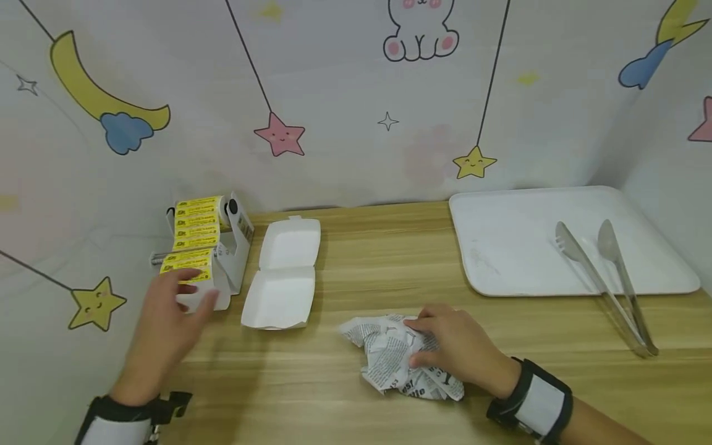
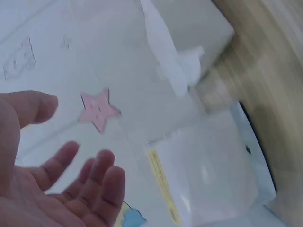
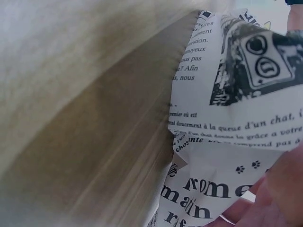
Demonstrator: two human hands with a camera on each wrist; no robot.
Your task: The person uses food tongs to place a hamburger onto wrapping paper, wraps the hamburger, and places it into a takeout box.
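A crumpled bundle of newspaper-print paper (image 1: 389, 353) lies on the wooden table at the front centre. My right hand (image 1: 460, 347) grips its right side, with thumb and fingers bent over the paper. In the right wrist view, the printed paper (image 3: 227, 118) fills the right half, and fingers (image 3: 279, 189) show at its lower edge. My left hand (image 1: 172, 327) is in front of a label dispenser (image 1: 240, 247) carrying a roll of yellow labels (image 1: 196, 224). Loosely bent and spread, the left hand's fingers (image 2: 113, 187) hold nothing in the left wrist view.
A white hinged takeaway box (image 1: 280, 300) stands with its lid raised, right of the dispenser. At the back right is a white tray (image 1: 506, 247), with metal tongs (image 1: 581, 256) lying across its front edge. A patterned wall (image 1: 356, 167) borders the table.
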